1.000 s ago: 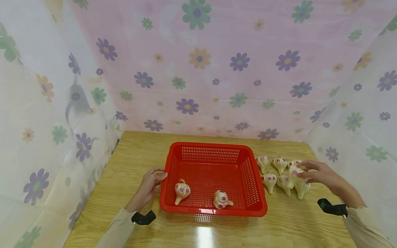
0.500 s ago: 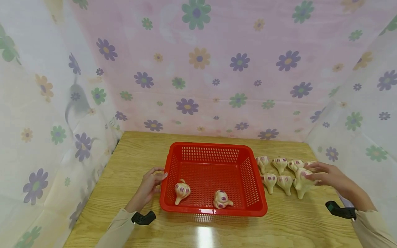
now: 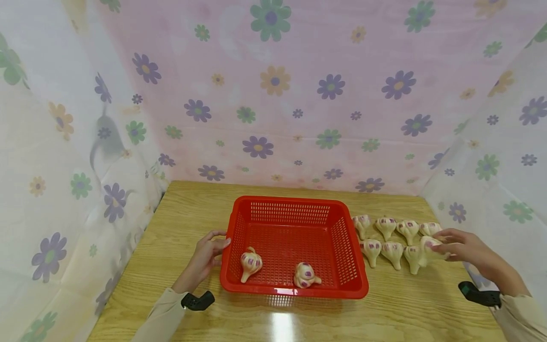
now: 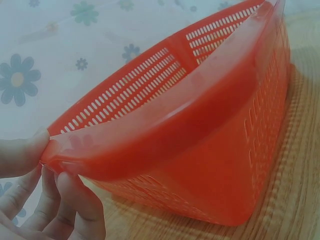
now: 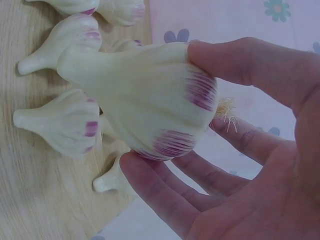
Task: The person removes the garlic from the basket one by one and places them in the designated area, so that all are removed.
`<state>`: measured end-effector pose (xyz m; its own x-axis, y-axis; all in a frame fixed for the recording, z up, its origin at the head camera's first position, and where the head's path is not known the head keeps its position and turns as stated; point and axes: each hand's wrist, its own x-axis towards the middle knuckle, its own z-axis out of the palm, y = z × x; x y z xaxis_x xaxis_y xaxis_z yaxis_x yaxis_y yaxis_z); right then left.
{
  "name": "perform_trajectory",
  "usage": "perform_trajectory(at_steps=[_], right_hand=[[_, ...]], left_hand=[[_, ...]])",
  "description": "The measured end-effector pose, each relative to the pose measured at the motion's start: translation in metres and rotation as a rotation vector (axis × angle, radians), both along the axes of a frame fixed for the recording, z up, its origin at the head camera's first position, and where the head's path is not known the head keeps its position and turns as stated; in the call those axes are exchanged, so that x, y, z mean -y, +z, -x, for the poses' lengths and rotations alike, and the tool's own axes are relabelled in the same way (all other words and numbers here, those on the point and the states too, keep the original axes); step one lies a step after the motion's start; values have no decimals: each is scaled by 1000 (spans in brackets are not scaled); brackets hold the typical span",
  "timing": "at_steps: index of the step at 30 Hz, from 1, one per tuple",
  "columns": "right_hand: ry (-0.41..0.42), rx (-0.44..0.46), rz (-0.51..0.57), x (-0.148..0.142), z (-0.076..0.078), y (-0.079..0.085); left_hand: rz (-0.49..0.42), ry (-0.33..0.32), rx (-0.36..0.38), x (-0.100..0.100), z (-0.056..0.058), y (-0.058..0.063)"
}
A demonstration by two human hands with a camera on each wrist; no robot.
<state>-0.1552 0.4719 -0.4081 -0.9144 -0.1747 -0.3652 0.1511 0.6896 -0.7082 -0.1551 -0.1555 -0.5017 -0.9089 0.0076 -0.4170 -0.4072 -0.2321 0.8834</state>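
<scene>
My right hand [image 3: 466, 249] holds a garlic bulb [image 5: 140, 100] between thumb and fingers, above the right end of the garlic rows. The bulb is cream with purple streaks and has a tuft of dry roots. With thumb on top and fingers beneath, my left hand [image 4: 55, 195] pinches the left rim of a red plastic basket [image 3: 290, 292]. Inside the basket lie two garlic bulbs, one at the front left [image 3: 251, 262] and another at the front middle [image 3: 305, 274], apart from each other.
Several garlic bulbs [image 3: 386, 227] lie in two rows on the wooden table [image 3: 183, 209], close to the basket's right side. Flowered cloth [image 3: 295, 128] hangs behind the table and along both sides.
My right hand has carried its garlic bulb to the right, uncovering bulbs at the back of the rows. The left hand and basket have stayed in place.
</scene>
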Motion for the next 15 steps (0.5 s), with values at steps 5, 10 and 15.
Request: perform_trajectory(at_steps=[5, 10, 15], right_hand=[[-7, 41, -25, -9, 1, -4], [-28, 80, -53, -19, 3, -7], [-53, 128, -19, -30, 3, -13]], left_hand=[[11, 4, 6, -1, 1, 1], [15, 0, -1, 0, 1, 1], [20, -3, -5, 0, 1, 2]])
